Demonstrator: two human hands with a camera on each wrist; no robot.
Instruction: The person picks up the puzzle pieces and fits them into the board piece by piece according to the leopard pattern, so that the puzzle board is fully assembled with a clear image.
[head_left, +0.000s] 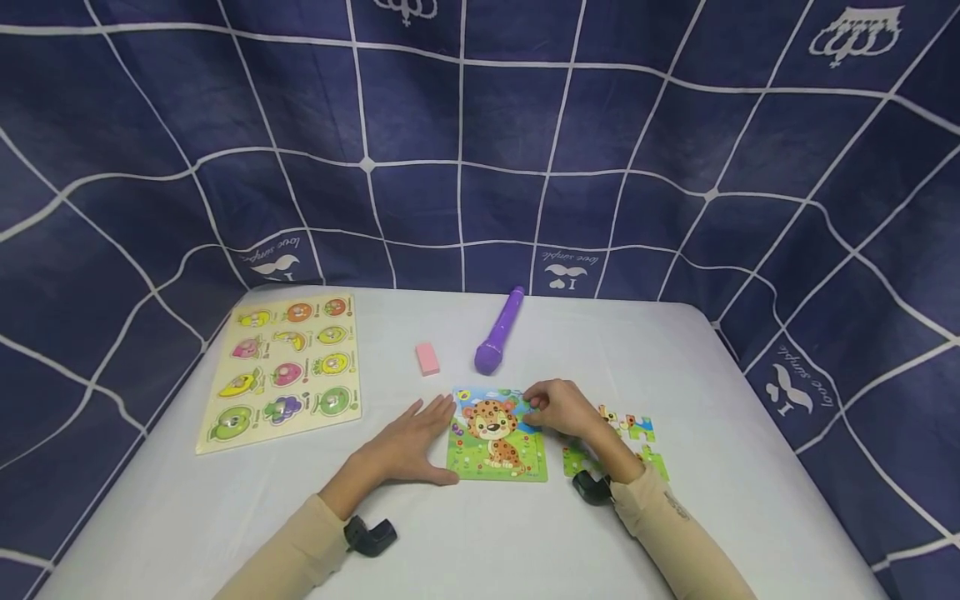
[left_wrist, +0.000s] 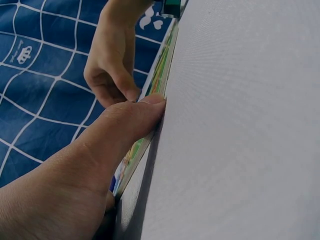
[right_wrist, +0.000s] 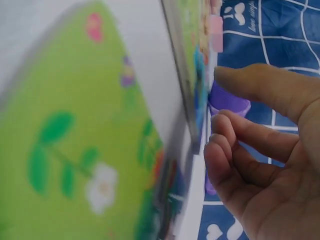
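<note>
A leopard jigsaw puzzle (head_left: pixel 493 429) lies flat on the white table. My left hand (head_left: pixel 408 442) spreads along its left side, fingers extended at the upper left edge and thumb at the lower left corner. In the left wrist view, that thumb (left_wrist: pixel 135 117) rests at the puzzle's edge. Over the puzzle's upper right part is my right hand (head_left: pixel 566 408), fingers bent. The right wrist view shows its thumb apart from the fingers (right_wrist: pixel 220 160), with nothing visible between them. Loose jigsaw pieces (head_left: pixel 642 428) lie right of the puzzle, partly hidden by the right forearm.
A fruit puzzle board (head_left: pixel 281 367) lies at the left of the table (head_left: pixel 480 542). Behind the leopard puzzle are a pink block (head_left: pixel 427 358) and a purple toy microphone (head_left: pixel 500 331). A dark blue checked curtain (head_left: pixel 495 125) hangs around the table's back and sides.
</note>
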